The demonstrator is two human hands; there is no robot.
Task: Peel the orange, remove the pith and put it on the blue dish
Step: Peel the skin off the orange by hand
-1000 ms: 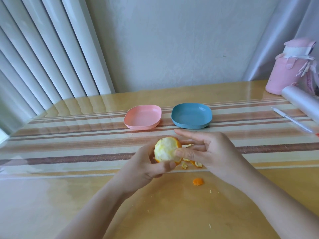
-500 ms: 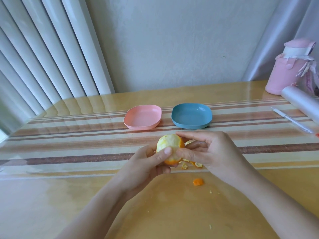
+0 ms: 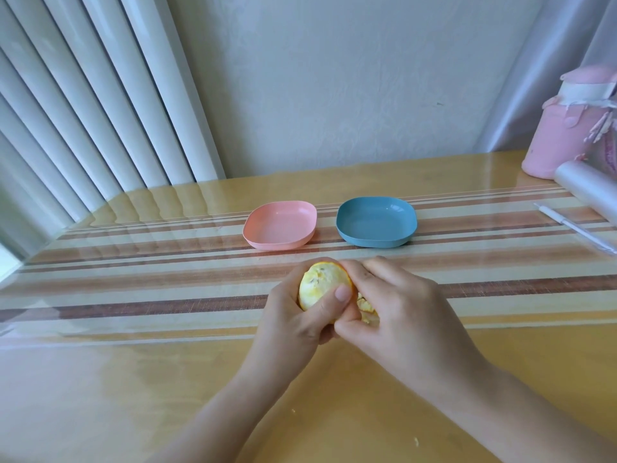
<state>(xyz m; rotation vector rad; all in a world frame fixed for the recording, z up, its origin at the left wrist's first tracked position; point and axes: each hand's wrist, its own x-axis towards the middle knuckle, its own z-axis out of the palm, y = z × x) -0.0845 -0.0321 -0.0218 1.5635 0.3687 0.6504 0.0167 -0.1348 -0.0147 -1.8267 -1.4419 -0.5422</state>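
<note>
A partly peeled orange (image 3: 320, 284), pale with white pith and a rim of orange skin, is held above the table in front of me. My left hand (image 3: 293, 315) grips it from the left, thumb across its front. My right hand (image 3: 400, 309) curls over its right side, fingertips on the top edge and thumb below. Bits of loose peel (image 3: 365, 307) show between the two hands. The blue dish (image 3: 376, 221) lies beyond the hands, holding nothing.
A pink dish (image 3: 279, 225) sits left of the blue one. At the right edge stand a pink bottle (image 3: 564, 128), a clear plastic roll (image 3: 591, 188) and a white pen (image 3: 574, 227). Tiny peel crumbs (image 3: 416, 442) dot the near table. Vertical blinds hang on the left.
My right hand has closed in over the orange's right side and now hides the peel scrap that lay on the table. My left thumb slid up across the fruit, which has turned.
</note>
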